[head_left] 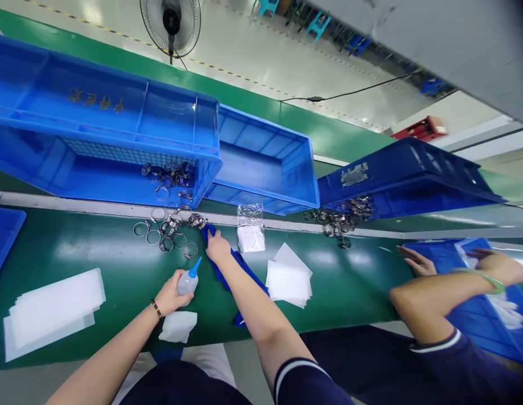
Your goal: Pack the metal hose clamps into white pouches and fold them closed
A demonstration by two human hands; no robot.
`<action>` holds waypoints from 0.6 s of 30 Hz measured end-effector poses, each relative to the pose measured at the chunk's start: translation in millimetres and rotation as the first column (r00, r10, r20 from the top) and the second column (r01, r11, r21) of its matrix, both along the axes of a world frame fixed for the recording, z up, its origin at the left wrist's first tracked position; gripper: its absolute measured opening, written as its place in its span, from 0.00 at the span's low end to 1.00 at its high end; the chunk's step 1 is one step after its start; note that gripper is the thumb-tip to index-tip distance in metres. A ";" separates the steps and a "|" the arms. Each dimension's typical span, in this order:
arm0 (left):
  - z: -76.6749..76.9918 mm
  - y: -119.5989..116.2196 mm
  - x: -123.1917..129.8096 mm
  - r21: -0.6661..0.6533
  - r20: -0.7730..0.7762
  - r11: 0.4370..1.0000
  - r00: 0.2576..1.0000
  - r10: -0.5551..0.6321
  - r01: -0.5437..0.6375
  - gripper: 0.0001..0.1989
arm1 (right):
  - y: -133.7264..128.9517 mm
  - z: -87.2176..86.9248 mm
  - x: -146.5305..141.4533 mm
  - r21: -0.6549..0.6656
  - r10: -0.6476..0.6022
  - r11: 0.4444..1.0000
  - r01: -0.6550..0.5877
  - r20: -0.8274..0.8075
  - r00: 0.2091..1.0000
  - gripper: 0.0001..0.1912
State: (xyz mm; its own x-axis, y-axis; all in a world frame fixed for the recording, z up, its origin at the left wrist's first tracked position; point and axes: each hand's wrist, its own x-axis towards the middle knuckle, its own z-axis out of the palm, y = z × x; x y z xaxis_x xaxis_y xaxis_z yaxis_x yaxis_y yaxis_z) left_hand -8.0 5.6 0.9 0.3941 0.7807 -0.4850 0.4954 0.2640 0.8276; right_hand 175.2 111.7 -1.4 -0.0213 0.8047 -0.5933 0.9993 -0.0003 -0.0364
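Observation:
My left hand is wrapped round a translucent squeeze bottle with a blue pointed nozzle, held tilted above the green table. My right hand reaches farther forward, its fingers closed on the end of a dark blue cloth that trails back under my forearm. Just beyond its fingertips lies a pile of metal hose clamps, some of them loose rings. A crumpled white cloth rests just below the bottle.
White sheets lie at left, and more right of my forearm, near a clear bag. Blue bins line the back, one holding clamps. More clamps lie right. A co-worker's hands are over a blue tray.

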 end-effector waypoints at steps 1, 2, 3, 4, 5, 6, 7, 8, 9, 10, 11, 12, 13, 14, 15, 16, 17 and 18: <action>0.5 -0.2 -0.1 0.002 0.002 1.000 1.000 -0.004 0.004 0.23 | -3.5 2.7 0.4 -0.008 -0.001 1.000 0.001 -0.001 1.000 0.33; 0.8 -0.4 -0.2 0.004 0.004 1.000 1.000 -0.006 0.006 0.23 | -5.4 4.7 1.0 -0.016 -0.002 1.000 0.002 -0.002 1.000 0.33; 0.8 -0.5 -0.1 0.005 0.004 1.000 1.000 -0.007 0.007 0.23 | -4.5 5.6 2.0 -0.021 -0.004 1.000 0.004 -0.002 1.000 0.32; 0.4 -0.6 0.0 0.006 0.002 1.000 1.000 -0.006 0.006 0.23 | -0.7 5.5 3.4 -0.020 -0.007 1.000 0.007 -0.002 1.000 0.31; 0.0 -0.8 0.3 0.006 -0.002 1.000 1.000 -0.003 0.003 0.23 | 5.6 4.5 5.1 -0.013 -0.012 1.000 0.012 -0.001 1.000 0.31; -0.5 -1.1 0.6 0.006 -0.007 1.000 1.000 0.000 0.000 0.23 | 12.7 2.7 6.9 -0.002 -0.019 1.000 0.019 0.000 1.000 0.32; -0.8 -1.5 0.8 0.005 -0.012 1.000 1.000 0.003 -0.003 0.23 | 18.9 0.7 8.5 0.005 -0.026 1.000 0.026 0.000 1.000 0.32; -0.9 -2.1 1.0 0.004 -0.017 1.000 1.000 0.005 -0.005 0.23 | 22.5 -1.2 9.6 0.009 -0.028 1.000 0.028 -0.003 1.000 0.32; -0.7 -2.6 1.1 0.003 -0.021 1.000 1.000 0.006 -0.006 0.23 | 22.4 -2.7 10.0 0.009 -0.029 1.000 0.029 -0.009 1.000 0.32; -0.2 -3.0 1.1 0.002 -0.023 1.000 1.000 0.005 -0.005 0.23 | 18.5 -3.6 9.5 0.002 -0.028 1.000 0.028 -0.017 0.999 0.33; 0.4 -3.2 1.1 0.002 -0.026 1.000 1.000 0.003 -0.003 0.23 | 11.6 -4.3 8.3 -0.009 -0.026 1.000 0.026 -0.027 0.999 0.33; 1.0 -3.1 1.2 0.002 -0.030 1.000 1.000 0.001 -0.001 0.23 | 3.4 -4.8 6.5 -0.025 -0.023 0.999 0.022 -0.040 0.999 0.33; 1.4 -2.8 1.5 0.003 -0.036 1.000 0.999 -0.003 0.003 0.23 | -4.3 -5.6 4.7 -0.040 -0.023 0.999 0.021 -0.054 0.998 0.32; 1.7 -2.1 2.0 0.004 -0.044 1.000 0.999 -0.006 0.006 0.23 | -9.8 -6.8 3.4 -0.043 -0.026 0.999 0.023 -0.068 0.997 0.32; 1.7 -1.3 2.8 0.005 -0.055 1.000 0.998 -0.009 0.009 0.23 | -12.3 -8.5 3.0 -0.032 -0.032 0.999 0.030 -0.082 0.996 0.32; 1.6 -0.3 4.1 0.005 -0.069 1.000 0.998 -0.011 0.011 0.23 | -11.5 -10.7 4.1 -0.015 -0.043 0.999 0.042 -0.097 0.994 0.32; 1.5 0.7 5.7 0.003 -0.085 1.000 0.996 -0.012 0.012 0.24 | -8.4 -13.0 7.0 0.004 -0.056 0.998 0.056 -0.115 0.992 0.32; 1.4 1.7 7.7 -0.001 -0.101 1.000 0.995 -0.013 0.013 0.24 | -4.0 -15.3 11.6 0.024 -0.070 0.997 0.074 -0.136 0.988 0.32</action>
